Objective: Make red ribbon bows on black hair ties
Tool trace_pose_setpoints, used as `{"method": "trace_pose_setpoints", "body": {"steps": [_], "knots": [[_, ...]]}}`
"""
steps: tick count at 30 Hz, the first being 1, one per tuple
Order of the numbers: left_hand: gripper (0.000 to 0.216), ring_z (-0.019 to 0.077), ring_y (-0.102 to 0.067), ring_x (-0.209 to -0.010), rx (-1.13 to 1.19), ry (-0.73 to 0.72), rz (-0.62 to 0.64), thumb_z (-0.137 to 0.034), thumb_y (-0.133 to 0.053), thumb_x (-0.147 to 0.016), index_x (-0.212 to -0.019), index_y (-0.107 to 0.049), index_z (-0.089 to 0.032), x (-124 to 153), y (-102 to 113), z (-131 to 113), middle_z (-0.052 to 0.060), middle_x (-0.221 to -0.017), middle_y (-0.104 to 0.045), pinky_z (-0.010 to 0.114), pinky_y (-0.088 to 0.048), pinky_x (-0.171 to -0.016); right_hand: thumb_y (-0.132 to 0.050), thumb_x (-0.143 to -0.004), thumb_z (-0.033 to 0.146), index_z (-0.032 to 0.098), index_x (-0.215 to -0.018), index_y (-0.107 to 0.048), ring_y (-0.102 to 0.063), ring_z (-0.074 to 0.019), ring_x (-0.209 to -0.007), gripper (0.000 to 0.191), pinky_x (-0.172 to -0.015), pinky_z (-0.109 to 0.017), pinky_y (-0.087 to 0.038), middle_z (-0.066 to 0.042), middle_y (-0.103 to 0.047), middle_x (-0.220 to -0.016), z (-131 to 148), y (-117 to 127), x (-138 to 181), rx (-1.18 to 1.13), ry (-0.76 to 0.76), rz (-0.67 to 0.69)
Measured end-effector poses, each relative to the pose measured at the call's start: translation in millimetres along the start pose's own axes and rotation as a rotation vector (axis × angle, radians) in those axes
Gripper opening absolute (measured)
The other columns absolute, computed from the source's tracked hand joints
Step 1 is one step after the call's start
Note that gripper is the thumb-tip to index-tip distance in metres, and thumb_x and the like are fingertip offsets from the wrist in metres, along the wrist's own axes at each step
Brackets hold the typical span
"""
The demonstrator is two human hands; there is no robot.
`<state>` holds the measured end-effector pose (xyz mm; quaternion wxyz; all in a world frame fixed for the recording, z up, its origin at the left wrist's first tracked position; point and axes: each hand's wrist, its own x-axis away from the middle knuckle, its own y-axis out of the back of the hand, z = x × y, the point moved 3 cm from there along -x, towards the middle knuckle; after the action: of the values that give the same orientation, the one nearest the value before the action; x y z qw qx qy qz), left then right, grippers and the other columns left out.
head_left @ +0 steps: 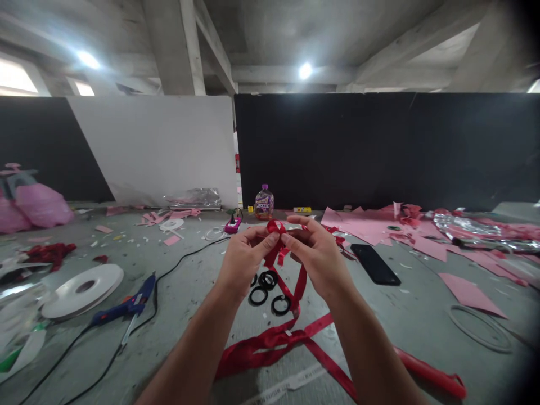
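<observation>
My left hand (248, 256) and my right hand (314, 250) meet in the middle of the view, above the table. Both pinch a red ribbon (275, 227), which is looped between the fingertips. Two red tails hang below the hands toward more red ribbon (270, 344) lying between my forearms. Several black hair ties (258, 295) rest on the table just under my hands. A white printed ribbon (291, 385) lies nearer to me. Parts of the red loop are hidden behind my fingers.
A blue glue gun (126, 305) with black cords and a white spool (84, 289) lie left. Right are a black phone (375, 264), pink paper sheets (468, 292), a clear ring (478, 329) and a red handle-like tool (430, 371). A purple-capped bottle (264, 203) stands at the back.
</observation>
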<state>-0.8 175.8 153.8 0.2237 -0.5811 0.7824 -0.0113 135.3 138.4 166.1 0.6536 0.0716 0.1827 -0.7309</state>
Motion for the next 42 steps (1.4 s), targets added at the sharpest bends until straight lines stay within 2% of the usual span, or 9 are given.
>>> {"method": "trace_pose_setpoints", "body": {"steps": [2, 9, 14, 20, 26, 31, 35, 39, 42], "knots": [[0.028, 0.0132, -0.064, -0.074, 0.006, 0.004, -0.036, -0.035, -0.081, -0.074, -0.092, -0.076, -0.014, 0.0, -0.7, 1.5, 0.005, -0.081, -0.072, 0.024, -0.051, -0.07, -0.076, -0.077, 0.032, 0.021, -0.112, -0.061, -0.066, -0.0137, -0.076, 0.039, -0.069, -0.027, -0.049, -0.002, -0.074, -0.088, -1.9, 0.1, -1.1, 0.026, 0.013, -0.032], [0.025, 0.0128, -0.065, -0.075, 0.036, -0.005, -0.067, -0.037, -0.076, -0.079, -0.091, -0.076, -0.016, 2.9, -3.9, 1.7, 0.004, -0.081, -0.074, 0.023, -0.051, -0.071, -0.075, -0.078, 0.033, 0.019, -0.111, -0.063, -0.066, -0.0163, -0.082, 0.037, -0.072, -0.029, -0.05, -0.006, -0.073, -0.094, -2.2, -2.5, 0.5, 0.104, 0.109, -0.061], [0.026, 0.0131, -0.066, -0.075, -0.052, -0.101, -0.111, -0.034, -0.077, -0.077, -0.095, -0.076, -0.016, 1.6, -3.2, -1.2, 0.003, -0.081, -0.074, 0.022, -0.053, -0.071, -0.076, -0.076, 0.038, 0.019, -0.106, -0.07, -0.062, -0.0138, -0.072, 0.036, -0.06, -0.026, -0.046, -0.004, -0.071, -0.089, -0.1, -4.6, 1.1, 0.099, 0.031, -0.041], [0.023, 0.0132, -0.065, -0.075, -0.031, -0.072, -0.083, -0.033, -0.076, -0.079, -0.093, -0.075, -0.015, 3.4, -3.9, -1.0, 0.004, -0.084, -0.074, 0.023, -0.052, -0.072, -0.075, -0.076, 0.04, 0.017, -0.088, -0.075, -0.05, -0.0091, -0.056, 0.026, -0.051, -0.024, -0.037, 0.0, -0.064, -0.068, -3.5, -6.6, -1.9, 0.05, -0.003, -0.03], [0.029, 0.0158, -0.068, -0.084, -0.047, -0.073, 0.069, -0.033, -0.075, -0.081, -0.103, -0.073, -0.016, 4.6, -8.2, -2.3, 0.005, -0.088, -0.074, 0.027, -0.053, -0.082, -0.079, -0.071, 0.041, 0.017, -0.085, -0.075, -0.044, -0.009, -0.051, 0.029, -0.046, -0.024, -0.031, 0.002, -0.06, -0.061, -7.0, -5.3, -2.0, 0.021, -0.01, -0.092], [0.031, 0.0169, -0.068, -0.094, -0.019, -0.093, 0.061, -0.029, -0.078, -0.078, -0.106, -0.074, -0.017, 1.6, -4.6, 2.6, 0.006, -0.099, -0.075, 0.029, -0.051, -0.092, -0.082, -0.068, 0.044, 0.017, -0.081, -0.074, -0.041, -0.0071, -0.049, 0.031, -0.045, -0.023, -0.027, 0.002, -0.058, -0.062, -12.6, -3.8, -3.1, -0.08, -0.076, -0.052], [0.029, 0.016, -0.069, -0.085, 0.069, -0.034, 0.054, -0.028, -0.08, -0.075, -0.102, -0.076, -0.017, 0.2, -2.6, 4.2, 0.004, -0.091, -0.076, 0.027, -0.054, -0.084, -0.08, -0.072, 0.045, 0.017, -0.083, -0.075, -0.031, -0.005, -0.048, 0.03, -0.044, -0.022, -0.019, 0.005, -0.05, -0.058, -11.6, -2.5, -2.5, -0.066, -0.094, -0.008], [0.025, 0.014, -0.07, -0.078, 0.136, 0.024, 0.036, -0.025, -0.084, -0.069, -0.092, -0.078, -0.015, 0.5, -2.4, -0.4, 0.004, -0.083, -0.076, 0.024, -0.055, -0.082, -0.078, -0.074, 0.042, 0.017, -0.085, -0.077, -0.033, -0.0067, -0.05, 0.027, -0.047, -0.024, -0.024, 0.005, -0.049, -0.057, -9.9, -3.4, -2.1, -0.002, -0.063, -0.017], [0.027, 0.0148, -0.07, -0.08, 0.151, 0.053, 0.055, -0.023, -0.084, -0.069, -0.093, -0.078, -0.014, 0.4, -1.8, -3.4, 0.006, -0.084, -0.076, 0.025, -0.055, -0.083, -0.075, -0.076, 0.042, 0.018, -0.087, -0.077, -0.035, -0.0084, -0.05, 0.026, -0.049, -0.025, -0.029, 0.006, -0.046, -0.054, -10.0, -5.1, -2.5, 0.006, -0.039, -0.009]]}}
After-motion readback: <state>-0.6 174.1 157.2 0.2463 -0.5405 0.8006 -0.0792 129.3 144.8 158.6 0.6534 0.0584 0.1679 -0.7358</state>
